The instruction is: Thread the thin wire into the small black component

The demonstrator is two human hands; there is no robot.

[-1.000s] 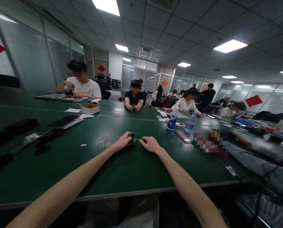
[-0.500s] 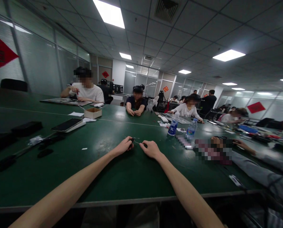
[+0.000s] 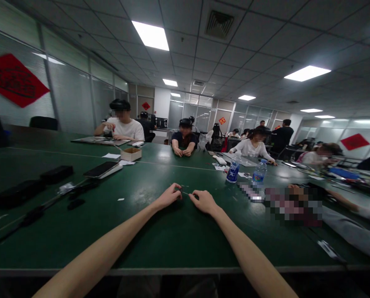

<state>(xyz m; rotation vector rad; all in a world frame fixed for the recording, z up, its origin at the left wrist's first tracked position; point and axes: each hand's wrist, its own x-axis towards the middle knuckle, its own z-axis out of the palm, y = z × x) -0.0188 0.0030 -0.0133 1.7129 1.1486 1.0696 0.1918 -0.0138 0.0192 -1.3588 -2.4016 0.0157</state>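
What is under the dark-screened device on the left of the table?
A pale flat item sticks out past the right edge of the device; its remainder is covered.

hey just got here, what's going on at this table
Someone is sitting with both forearms over a green table. Their left hand appears to pinch a thin, light piece; the right hand's fingertips are at its other end, though whether they grip it is too small to tell. Two bottles stand beyond the right hand, and an open box sits farther off to the left. Other people are seated around.
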